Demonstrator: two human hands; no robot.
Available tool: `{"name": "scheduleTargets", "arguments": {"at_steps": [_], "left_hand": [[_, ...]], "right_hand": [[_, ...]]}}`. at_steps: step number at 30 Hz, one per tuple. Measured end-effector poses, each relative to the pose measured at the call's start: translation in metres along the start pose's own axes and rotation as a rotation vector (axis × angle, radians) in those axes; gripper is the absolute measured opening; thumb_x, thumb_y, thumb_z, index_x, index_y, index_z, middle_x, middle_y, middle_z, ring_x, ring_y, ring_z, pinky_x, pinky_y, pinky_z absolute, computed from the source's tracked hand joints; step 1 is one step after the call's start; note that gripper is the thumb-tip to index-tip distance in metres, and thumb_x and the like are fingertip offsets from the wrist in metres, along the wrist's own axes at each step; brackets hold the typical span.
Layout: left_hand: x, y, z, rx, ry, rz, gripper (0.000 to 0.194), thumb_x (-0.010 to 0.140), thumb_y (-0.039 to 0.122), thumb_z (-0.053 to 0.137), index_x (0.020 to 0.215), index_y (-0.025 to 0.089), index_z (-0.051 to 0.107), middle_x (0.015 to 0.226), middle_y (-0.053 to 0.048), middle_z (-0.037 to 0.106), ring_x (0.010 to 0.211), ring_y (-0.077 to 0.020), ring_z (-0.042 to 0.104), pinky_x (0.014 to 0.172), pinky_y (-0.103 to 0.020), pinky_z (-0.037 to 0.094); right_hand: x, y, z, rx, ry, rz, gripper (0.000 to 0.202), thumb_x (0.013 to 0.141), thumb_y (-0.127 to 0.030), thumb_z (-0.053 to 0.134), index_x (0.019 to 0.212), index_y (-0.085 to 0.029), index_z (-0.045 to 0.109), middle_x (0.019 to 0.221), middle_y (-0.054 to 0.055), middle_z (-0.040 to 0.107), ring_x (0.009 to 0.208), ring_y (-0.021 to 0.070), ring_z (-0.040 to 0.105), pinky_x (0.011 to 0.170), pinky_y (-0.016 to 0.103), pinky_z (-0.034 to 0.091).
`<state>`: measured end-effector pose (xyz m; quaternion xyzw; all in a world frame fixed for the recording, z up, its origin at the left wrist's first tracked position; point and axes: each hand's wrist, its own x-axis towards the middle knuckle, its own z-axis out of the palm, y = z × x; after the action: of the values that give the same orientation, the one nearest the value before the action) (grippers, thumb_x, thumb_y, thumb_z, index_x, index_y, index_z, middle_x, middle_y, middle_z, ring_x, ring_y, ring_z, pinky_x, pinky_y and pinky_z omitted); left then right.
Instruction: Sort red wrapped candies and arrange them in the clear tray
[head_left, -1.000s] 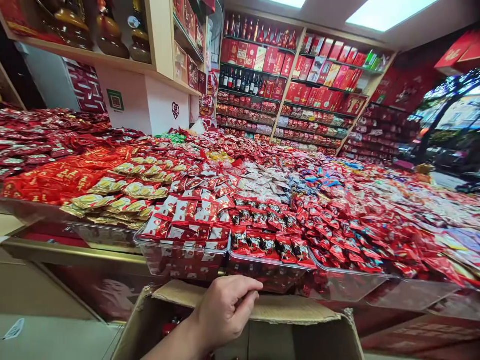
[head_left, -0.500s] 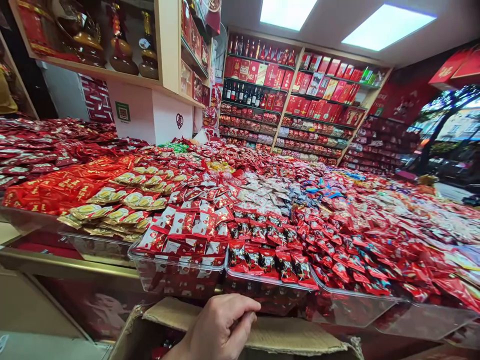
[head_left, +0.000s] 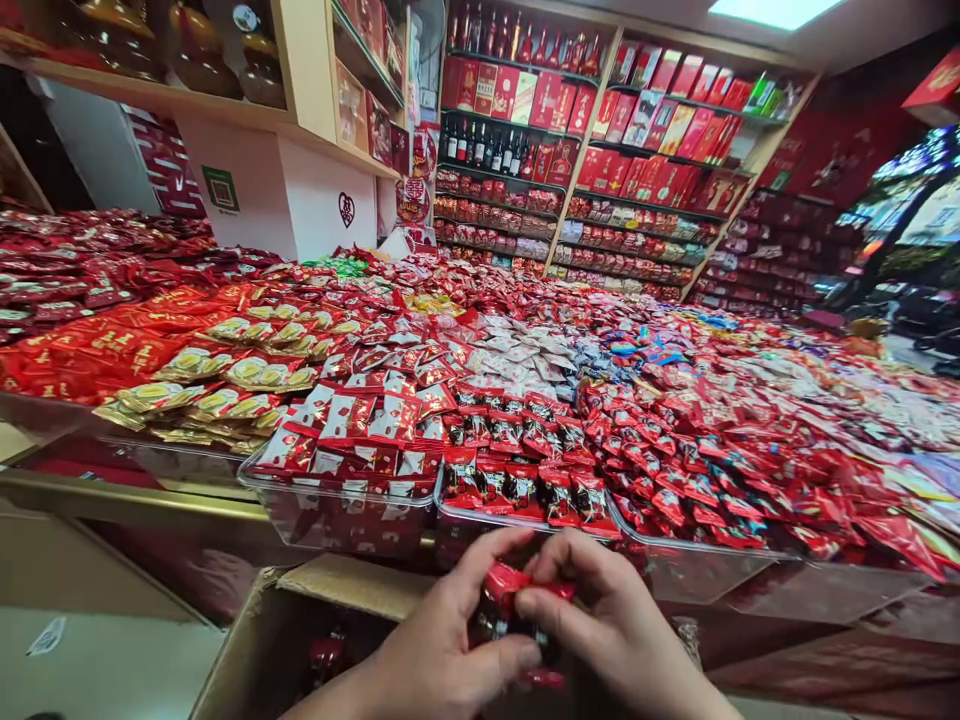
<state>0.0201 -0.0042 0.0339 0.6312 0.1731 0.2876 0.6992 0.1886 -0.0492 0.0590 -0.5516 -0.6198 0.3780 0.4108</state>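
My left hand (head_left: 442, 650) and my right hand (head_left: 611, 625) meet low in the middle of the view, over an open cardboard box (head_left: 330, 590). Both hold a small bunch of red candy packets (head_left: 504, 585) between thumbs and fingers. Directly beyond the hands a clear plastic tray (head_left: 525, 525) brims with matching red and black packets (head_left: 525, 485). To its left another clear tray (head_left: 330, 505) holds red and white packets (head_left: 360, 420).
A wide display of wrapped sweets (head_left: 675, 400) in clear trays spreads across the counter; gold packets (head_left: 217, 385) lie at left. Shelves of red gift boxes and bottles (head_left: 585, 110) line the back wall. A wooden shelf unit (head_left: 300, 100) stands at left, a doorway (head_left: 915, 230) at right.
My left hand let go of the box flap. My right hand has come into view, and both hands now hold red packets above the box.
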Motion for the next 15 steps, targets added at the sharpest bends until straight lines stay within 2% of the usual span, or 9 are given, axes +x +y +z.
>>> {"name": "scheduleTargets", "arguments": {"at_steps": [2, 4, 6, 9, 12, 15], "left_hand": [[0.002, -0.001, 0.0, -0.08, 0.109, -0.091, 0.063, 0.08, 0.015, 0.061, 0.132, 0.034, 0.033, 0.128, -0.004, 0.056, 0.091, -0.0159, 0.066, 0.074, -0.029, 0.057], [0.002, -0.001, -0.003, -0.075, 0.167, -0.128, 0.068, 0.078, 0.015, 0.06, 0.135, 0.033, 0.027, 0.125, -0.006, 0.056, 0.077, -0.013, 0.066, 0.063, -0.025, 0.058], [0.002, -0.001, -0.007, -0.002, 0.218, -0.137, 0.071, 0.076, 0.016, 0.062, 0.136, 0.031, 0.026, 0.123, -0.007, 0.057, 0.077, -0.0141, 0.065, 0.061, -0.024, 0.057], [0.0, -0.003, -0.011, 0.056, 0.231, -0.109, 0.071, 0.076, 0.017, 0.063, 0.136, 0.032, 0.029, 0.123, -0.006, 0.06, 0.091, -0.0178, 0.064, 0.072, -0.028, 0.056], [-0.001, -0.01, -0.012, -0.009, 0.198, -0.026, 0.07, 0.074, 0.022, 0.068, 0.133, 0.039, 0.035, 0.116, 0.0, 0.066, 0.096, -0.0184, 0.064, 0.089, -0.035, 0.049], [0.001, -0.018, -0.013, -0.115, 0.237, 0.006, 0.065, 0.072, 0.032, 0.072, 0.128, 0.036, 0.041, 0.106, -0.001, 0.071, 0.1, -0.0213, 0.065, 0.093, -0.038, 0.045]], "right_hand": [[0.01, 0.005, 0.007, 0.208, 0.088, 0.047, 0.024, 0.078, -0.038, 0.061, 0.07, -0.018, 0.052, 0.062, -0.003, 0.054, 0.057, 0.0098, 0.047, 0.053, 0.022, 0.038], [0.016, 0.011, 0.014, 0.334, 0.119, 0.098, 0.028, 0.077, -0.042, 0.063, 0.071, -0.017, 0.051, 0.059, -0.005, 0.051, 0.052, 0.0077, 0.041, 0.047, 0.02, 0.034], [0.017, 0.014, 0.02, 0.401, 0.172, 0.118, 0.03, 0.076, -0.043, 0.065, 0.071, -0.017, 0.051, 0.056, -0.006, 0.049, 0.048, 0.0065, 0.037, 0.044, 0.019, 0.029], [0.016, 0.015, 0.024, 0.487, 0.295, 0.111, 0.029, 0.073, -0.041, 0.07, 0.071, -0.017, 0.053, 0.053, -0.007, 0.049, 0.047, 0.0059, 0.037, 0.044, 0.019, 0.028], [0.014, 0.017, 0.028, 0.577, 0.375, 0.143, 0.03, 0.067, -0.042, 0.074, 0.069, -0.017, 0.057, 0.052, -0.005, 0.053, 0.047, 0.0068, 0.043, 0.046, 0.019, 0.033], [0.012, 0.025, 0.034, 0.671, 0.404, 0.093, 0.037, 0.06, -0.047, 0.078, 0.078, -0.021, 0.06, 0.066, 0.001, 0.064, 0.055, 0.0122, 0.055, 0.051, 0.023, 0.043]]}}
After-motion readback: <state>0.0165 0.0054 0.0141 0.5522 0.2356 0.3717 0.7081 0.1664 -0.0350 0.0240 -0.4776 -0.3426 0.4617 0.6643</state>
